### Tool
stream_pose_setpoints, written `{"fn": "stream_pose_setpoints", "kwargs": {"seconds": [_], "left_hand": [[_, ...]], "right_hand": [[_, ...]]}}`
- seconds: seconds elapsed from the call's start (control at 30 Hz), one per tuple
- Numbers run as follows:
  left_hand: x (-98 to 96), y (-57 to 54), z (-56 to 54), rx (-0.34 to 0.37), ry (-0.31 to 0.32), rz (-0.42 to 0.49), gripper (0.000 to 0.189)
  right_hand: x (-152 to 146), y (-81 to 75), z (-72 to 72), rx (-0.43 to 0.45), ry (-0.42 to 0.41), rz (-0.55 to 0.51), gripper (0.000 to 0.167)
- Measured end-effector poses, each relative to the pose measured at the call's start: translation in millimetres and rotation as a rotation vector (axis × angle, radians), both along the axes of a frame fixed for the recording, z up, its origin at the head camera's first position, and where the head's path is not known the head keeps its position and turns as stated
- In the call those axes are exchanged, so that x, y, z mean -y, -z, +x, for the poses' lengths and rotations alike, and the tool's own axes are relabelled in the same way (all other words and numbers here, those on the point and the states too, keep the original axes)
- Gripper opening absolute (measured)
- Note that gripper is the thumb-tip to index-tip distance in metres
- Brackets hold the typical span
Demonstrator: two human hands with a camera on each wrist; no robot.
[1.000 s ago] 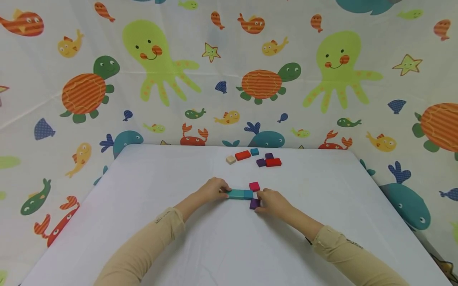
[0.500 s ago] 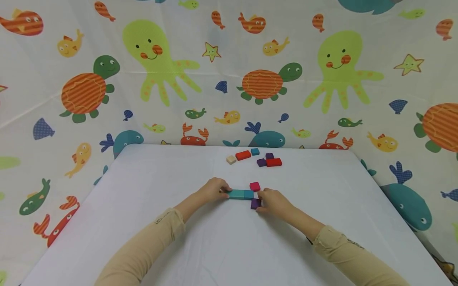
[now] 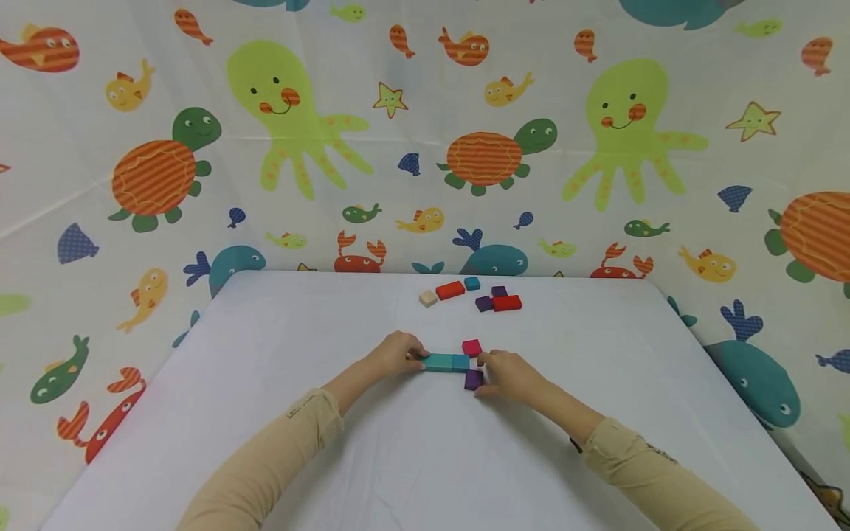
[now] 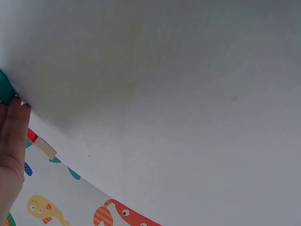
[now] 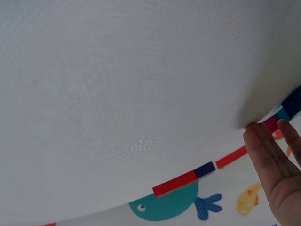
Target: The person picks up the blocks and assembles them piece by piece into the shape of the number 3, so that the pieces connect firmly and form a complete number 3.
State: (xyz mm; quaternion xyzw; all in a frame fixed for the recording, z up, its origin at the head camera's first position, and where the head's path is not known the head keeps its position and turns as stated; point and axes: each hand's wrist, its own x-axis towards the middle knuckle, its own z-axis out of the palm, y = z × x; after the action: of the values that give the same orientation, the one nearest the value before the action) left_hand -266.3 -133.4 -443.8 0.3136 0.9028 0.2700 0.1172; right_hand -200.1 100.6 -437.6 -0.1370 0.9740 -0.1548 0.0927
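Observation:
Several small coloured blocks lie at the middle of the white table. My left hand point(image 3: 396, 354) pinches the left end of a long teal block point(image 3: 438, 362). A blue block point(image 3: 461, 363) sits against its right end. Just beyond is a pink-red block point(image 3: 472, 347), and a dark purple block point(image 3: 474, 380) lies on the near side. My right hand point(image 3: 510, 375) has its thumb at the purple block and its fingertips close to the pink-red one. In the right wrist view its fingers point(image 5: 263, 150) look straight. The left wrist view catches the teal block point(image 4: 5, 89) at the fingertips.
Farther back on the table point(image 3: 319, 317) lie a cream block point(image 3: 428, 298), a red block point(image 3: 450, 290), a small blue block point(image 3: 472, 283), two purple blocks point(image 3: 484, 303) and another red block point(image 3: 508, 303). Behind them hangs a cloth point(image 3: 398, 155) printed with sea animals.
The purple block has shifted very slightly to the right beside the blue one. Both hands stay almost where they were; the whole head view drifts a little.

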Motion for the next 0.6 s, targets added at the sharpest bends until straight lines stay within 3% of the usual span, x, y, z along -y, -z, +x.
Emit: {"fn": "stream_pose_setpoints", "kwargs": {"seconds": [0.17,0.4,0.6], "left_hand": [[1.4,-0.3,0.7,-0.01,0.006,0.001,0.021],[2.5,-0.4,0.6,-0.02,0.018,0.007,0.02],[1.5,-0.1,0.5,-0.01,0.016,0.012,0.021]], "right_hand": [[-7.4,-1.5,-3.6,0.059,-0.018,-0.046,0.042],[-23.6,-6.8,-10.7,0.085,-0.122,-0.145,0.034],[-35.2,-10.1,-22.4,0.171,-0.166,-0.205,0.032]]}}
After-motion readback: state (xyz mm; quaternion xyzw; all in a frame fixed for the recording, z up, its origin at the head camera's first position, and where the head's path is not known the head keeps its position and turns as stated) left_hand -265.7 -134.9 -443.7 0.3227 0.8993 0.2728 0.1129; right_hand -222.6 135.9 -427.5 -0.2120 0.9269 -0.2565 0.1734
